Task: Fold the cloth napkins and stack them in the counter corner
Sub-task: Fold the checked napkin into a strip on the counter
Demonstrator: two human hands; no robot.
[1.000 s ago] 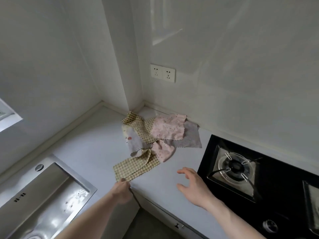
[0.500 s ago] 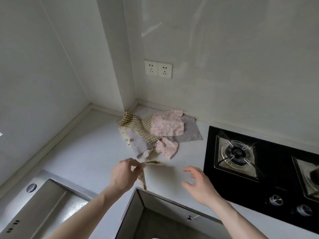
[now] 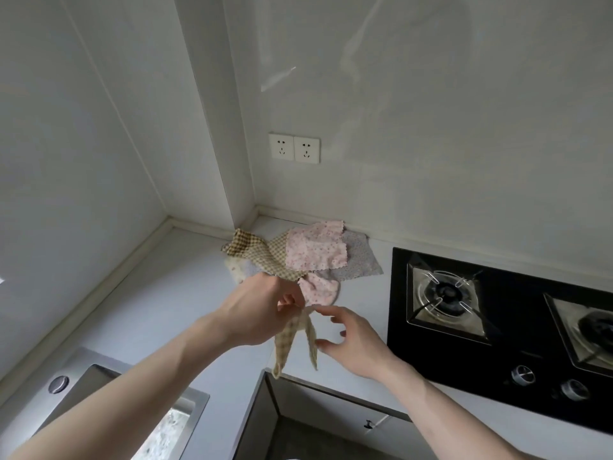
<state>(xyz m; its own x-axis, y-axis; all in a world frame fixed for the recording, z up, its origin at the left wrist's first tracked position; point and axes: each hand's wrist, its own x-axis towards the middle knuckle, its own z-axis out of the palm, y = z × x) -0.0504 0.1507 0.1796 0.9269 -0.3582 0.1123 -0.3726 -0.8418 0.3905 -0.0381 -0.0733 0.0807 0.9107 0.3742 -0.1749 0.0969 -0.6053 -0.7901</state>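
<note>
Left hand (image 3: 262,310) pinching raised checked napkin (image 3: 292,333)

- I am looking at a home kitchen.
- A black gas stove (image 3: 497,330) is set into the counter (image 3: 159,293) on my right. It has metal burners (image 3: 446,295) and round knobs (image 3: 521,374) at the front.
- A shiny metal sink (image 3: 99,410) sits in the counter on my left.
- The counter bends round a corner, with plain pale walls (image 3: 431,144) behind it.
- Two white wall sockets (image 3: 294,149) are side by side on the wall above the counter.
- Small cloth napkins (image 3: 311,254), pink, grey and checked, lie in a loose pile in the counter corner.
- I see a cupboard front (image 3: 331,413) under the counter edge.
</note>
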